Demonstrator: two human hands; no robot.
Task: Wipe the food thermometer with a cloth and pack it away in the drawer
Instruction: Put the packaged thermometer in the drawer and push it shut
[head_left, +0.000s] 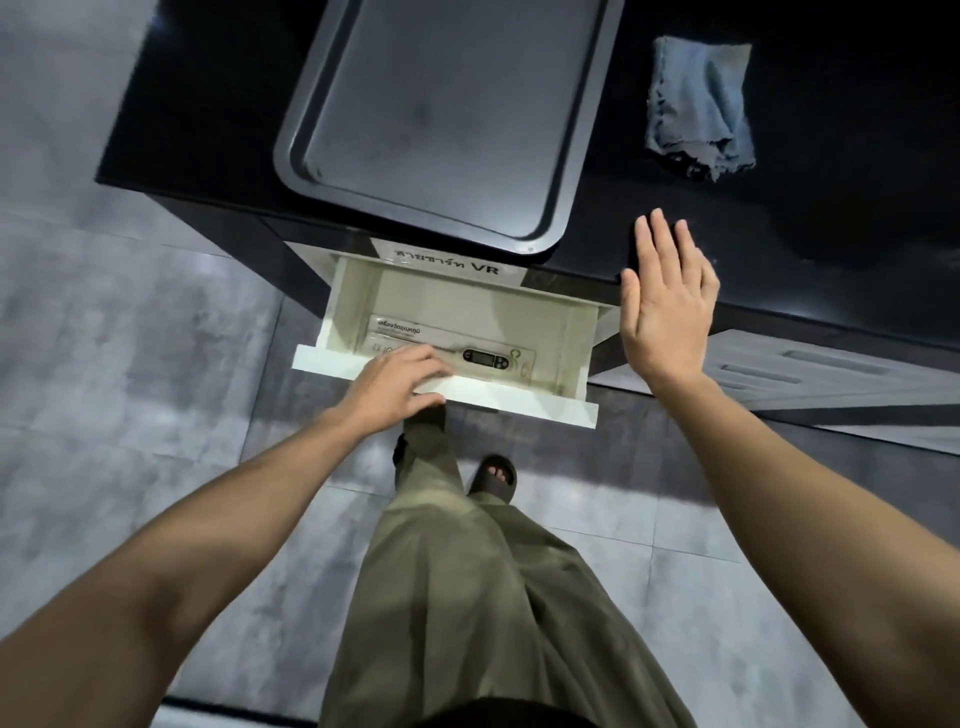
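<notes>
A white drawer (524, 401) stands pulled out below the black counter. Inside it lies the food thermometer (485, 357), a slim device with a dark display, resting on a clear labelled package at the drawer's front. My left hand (400, 382) grips the drawer's front panel, with the fingers curled over the rim and the thumb against the face. My right hand (667, 306) hovers flat and open, fingers spread, over the counter edge to the right of the drawer, holding nothing. A crumpled blue cloth (698, 109) lies on the counter at the far right.
A large dark metal tray (441, 114) sits on the black counter (841, 218) and overhangs its front edge just above the drawer. A printed label (447, 266) is stuck above the drawer opening. My legs and a sandalled foot (493, 475) stand on the grey tiled floor below the drawer.
</notes>
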